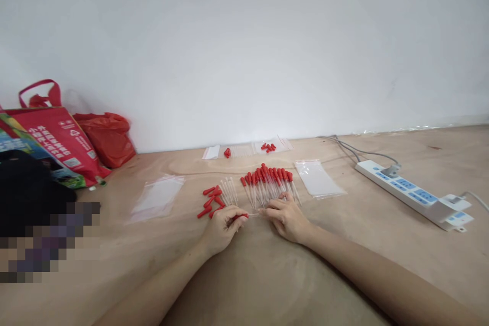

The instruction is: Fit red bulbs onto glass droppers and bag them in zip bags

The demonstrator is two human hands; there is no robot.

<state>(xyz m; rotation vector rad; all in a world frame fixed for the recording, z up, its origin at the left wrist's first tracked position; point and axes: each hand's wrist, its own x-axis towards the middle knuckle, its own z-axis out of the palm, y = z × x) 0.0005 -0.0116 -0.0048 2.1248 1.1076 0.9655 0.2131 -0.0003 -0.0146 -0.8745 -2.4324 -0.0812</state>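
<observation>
Between finger and thumb, my left hand (224,229) pinches a red rubber dropper bulb (241,217). My right hand (287,218) is closed on a thin clear glass tube (253,214), whose left end meets the bulb; how far it sits inside is hidden. Loose red bulbs (208,202) lie just beyond my left hand, beside several bare glass tubes (229,191). Beyond my right hand is a row of droppers with red bulbs fitted (267,175), their tips pointing toward me.
Clear zip bags lie at left (158,197) and right (320,179). Near the wall are more bags with red bulbs (268,147). A white power strip (412,193) with cables stands at right. A red shopping bag (57,137) and a red plastic bag (109,137) stand at left.
</observation>
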